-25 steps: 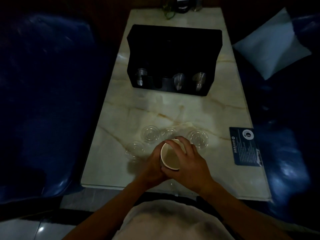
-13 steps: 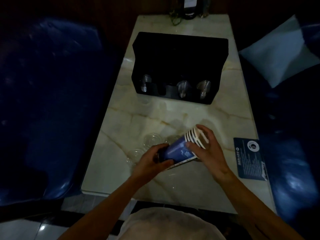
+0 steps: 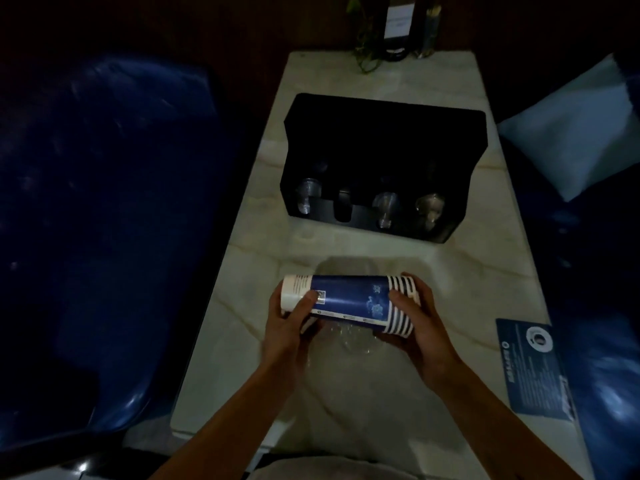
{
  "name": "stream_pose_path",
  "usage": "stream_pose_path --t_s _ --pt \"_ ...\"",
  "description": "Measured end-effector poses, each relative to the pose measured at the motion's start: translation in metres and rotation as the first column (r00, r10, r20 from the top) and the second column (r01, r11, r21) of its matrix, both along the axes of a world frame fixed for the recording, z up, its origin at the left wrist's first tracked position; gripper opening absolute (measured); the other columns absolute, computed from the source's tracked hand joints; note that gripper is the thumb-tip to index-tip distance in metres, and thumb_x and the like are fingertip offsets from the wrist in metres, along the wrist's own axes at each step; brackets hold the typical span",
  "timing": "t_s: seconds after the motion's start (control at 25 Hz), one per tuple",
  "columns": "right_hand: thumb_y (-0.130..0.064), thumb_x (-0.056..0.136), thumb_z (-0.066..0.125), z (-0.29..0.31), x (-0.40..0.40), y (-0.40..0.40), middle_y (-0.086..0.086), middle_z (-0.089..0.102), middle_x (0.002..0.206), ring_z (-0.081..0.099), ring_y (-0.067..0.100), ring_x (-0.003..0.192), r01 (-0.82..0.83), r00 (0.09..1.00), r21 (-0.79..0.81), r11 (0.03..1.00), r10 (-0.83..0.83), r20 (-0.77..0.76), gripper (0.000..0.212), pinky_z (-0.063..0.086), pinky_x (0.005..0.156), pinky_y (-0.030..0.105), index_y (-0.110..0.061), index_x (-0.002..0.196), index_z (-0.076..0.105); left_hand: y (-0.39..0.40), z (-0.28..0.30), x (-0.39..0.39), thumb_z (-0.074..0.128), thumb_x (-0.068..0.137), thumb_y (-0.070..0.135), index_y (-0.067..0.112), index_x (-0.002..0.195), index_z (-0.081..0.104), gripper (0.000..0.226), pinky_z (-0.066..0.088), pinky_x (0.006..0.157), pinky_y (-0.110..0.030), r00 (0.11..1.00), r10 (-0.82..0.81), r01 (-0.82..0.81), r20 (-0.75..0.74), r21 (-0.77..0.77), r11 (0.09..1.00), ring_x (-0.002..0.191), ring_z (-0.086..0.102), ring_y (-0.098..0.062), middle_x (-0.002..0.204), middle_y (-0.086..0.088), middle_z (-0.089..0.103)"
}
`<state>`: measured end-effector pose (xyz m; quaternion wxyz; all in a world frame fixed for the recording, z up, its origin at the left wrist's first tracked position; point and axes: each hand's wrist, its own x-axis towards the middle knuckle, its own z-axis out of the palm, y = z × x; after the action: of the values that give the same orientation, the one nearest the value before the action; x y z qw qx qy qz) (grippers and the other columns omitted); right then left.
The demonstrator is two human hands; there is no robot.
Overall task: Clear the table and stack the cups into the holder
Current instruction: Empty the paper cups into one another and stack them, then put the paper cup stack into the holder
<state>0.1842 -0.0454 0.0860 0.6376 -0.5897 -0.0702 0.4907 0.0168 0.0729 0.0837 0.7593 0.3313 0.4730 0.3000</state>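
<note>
Cups [image 3: 349, 301] held sideways over marble table [image 3: 460, 271], between dark blue seats [image 3: 104, 237].

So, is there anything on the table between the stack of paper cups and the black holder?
Nothing visible: the marble table is bare between the cup stack, held sideways in both hands, and the black holder.

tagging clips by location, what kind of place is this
Probably a café or drinks shop booth: a marble-look table between padded blue seats, a black cup holder, and a stack of printed paper cups held in both hands.
</note>
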Motion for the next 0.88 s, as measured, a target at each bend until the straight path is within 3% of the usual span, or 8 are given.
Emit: stream_pose_path --t_s 0.16,0.32,0.52,0.6,0.68,0.76,0.8,0.88 --pt "-0.046 0.064 0.081 -0.01 0.004 0.024 0.003 0.057 0.128 0.069 0.024 0.1 -0.182 0.983 -0.024 0.983 0.183 0.012 0.063 0.059 0.068 0.04 -0.048 0.119 0.05 0.033 0.005 0.002 0.077 0.066 0.03 0.042 0.133 0.04 0.077 0.061 0.072 -0.037 0.999 -0.023 0.026 -0.035 0.106 0.994 0.109 0.063 -0.025 0.124 -0.003 0.056" --pt "-0.048 0.059 0.082 -0.009 0.019 0.052 0.004 0.056 0.128 0.068 0.023 0.102 -0.365 0.925 -0.121 0.923 0.374 0.069 0.068 0.06 0.07 0.038 -0.045 0.119 0.05 0.079 0.009 0.002 0.081 0.062 0.026 0.049 0.12 0.046 0.072 0.061 0.076 -0.044 0.989 -0.129 0.138 -0.071 0.139 0.981 0.112 0.062 -0.028 0.125 -0.005 0.055" --pt "-0.047 0.06 0.086 0.009 0.044 0.105 0.0 0.054 0.126 0.065 0.019 0.106 -0.573 0.783 -0.249 0.781 0.611 0.116 0.075 0.061 0.076 0.035 -0.04 0.121 0.043 0.148 0.015 0.017 0.082 0.063 0.02 0.043 0.121 0.051 0.069 0.06 0.07 -0.035 0.965 -0.248 0.26 -0.086 0.191 0.947 0.104 0.067 -0.022 0.124 -0.008 0.059" --pt "-0.046 0.066 0.077 0.023 0.059 0.132 0.0 0.058 0.123 0.065 0.014 0.103 -0.629 0.701 -0.282 0.724 0.685 0.198 0.068 0.06 0.079 0.031 -0.039 0.124 0.042 0.182 0.023 0.03 0.085 0.065 0.015 0.037 0.124 0.052 0.071 0.059 0.073 -0.035 0.952 -0.294 0.305 -0.081 0.234 0.923 0.105 0.067 -0.024 0.125 -0.011 0.06" --pt "-0.051 0.072 0.069 0.041 0.077 0.162 -0.004 0.063 0.117 0.065 0.005 0.099 -0.61 0.618 -0.322 0.724 0.689 0.378 0.049 0.057 0.088 0.032 -0.042 0.117 0.05 0.217 0.036 0.045 0.084 0.068 0.011 0.034 0.126 0.051 0.07 0.059 0.081 -0.039 0.935 -0.333 0.354 -0.118 0.295 0.887 0.109 0.065 -0.026 0.125 -0.011 0.061" --pt "-0.053 0.08 0.066 0.057 0.101 0.2 -0.006 0.067 0.112 0.064 0.005 0.099 -0.428 0.464 -0.384 0.818 0.564 0.683 0.034 0.053 0.094 0.037 -0.04 0.11 0.059 0.255 0.057 0.063 0.081 0.069 0.008 0.037 0.123 0.052 0.068 0.058 0.084 -0.042 0.919 -0.364 0.394 -0.149 0.357 0.847 0.109 0.064 -0.025 0.122 -0.008 0.061" --pt "-0.054 0.08 0.065 0.065 0.117 0.222 -0.005 0.067 0.113 0.063 0.01 0.101 -0.3 0.323 -0.385 0.873 0.473 0.819 0.037 0.053 0.094 0.039 -0.035 0.111 0.061 0.274 0.069 0.073 0.08 0.068 0.01 0.04 0.121 0.053 0.067 0.059 0.081 -0.04 0.91 -0.382 0.415 -0.163 0.389 0.822 0.106 0.065 -0.023 0.119 -0.005 0.062" --pt "-0.063 0.077 0.057 0.076 0.148 0.264 0.0 0.06 0.124 0.055 0.021 0.113 -0.101 0.05 -0.345 0.933 0.351 0.935 0.055 0.049 0.096 0.04 -0.03 0.121 0.057 0.31 0.094 0.093 0.08 0.066 0.013 0.043 0.119 0.053 0.067 0.061 0.075 -0.04 0.887 -0.417 0.461 -0.199 0.443 0.769 0.102 0.066 -0.019 0.117 -0.002 0.061"
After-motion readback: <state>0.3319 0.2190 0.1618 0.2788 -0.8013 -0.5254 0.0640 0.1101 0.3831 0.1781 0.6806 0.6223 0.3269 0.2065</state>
